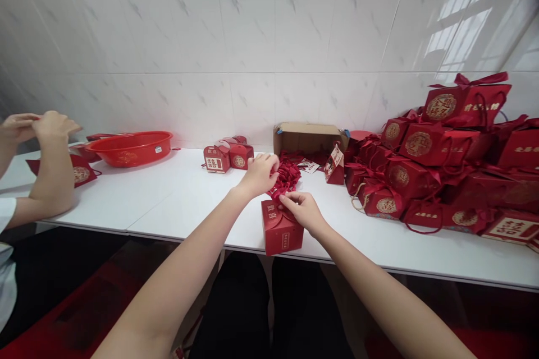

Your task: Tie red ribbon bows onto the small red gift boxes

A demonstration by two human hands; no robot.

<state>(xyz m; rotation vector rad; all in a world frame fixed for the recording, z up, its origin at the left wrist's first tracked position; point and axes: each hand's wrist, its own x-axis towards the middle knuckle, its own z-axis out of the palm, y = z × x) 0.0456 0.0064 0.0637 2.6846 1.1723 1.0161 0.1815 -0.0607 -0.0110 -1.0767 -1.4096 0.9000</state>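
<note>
A red gift box (pixel 283 234) with gold characters stands upright at the table's front edge, before my knees. My right hand (pixel 305 210) is at its top right, thumb and forefinger pinched on a red ribbon (pixel 278 194) over the lid. Slightly higher and to the left, my left hand (pixel 261 174) is closed with its fingers curled down. What those fingers hold, if anything, is hidden. Right behind the box and beside my left hand lies a bunch of loose red ribbons (pixel 290 174).
An open cardboard carton (pixel 311 137) lies behind the ribbons. Piled red gift boxes (pixel 421 168) fill the right side. Two small boxes (pixel 229 155) stand at left-centre. Farther left are a red plastic basin (pixel 130 148) and a co-worker's hands (pixel 42 125), near another red box (pixel 82 174).
</note>
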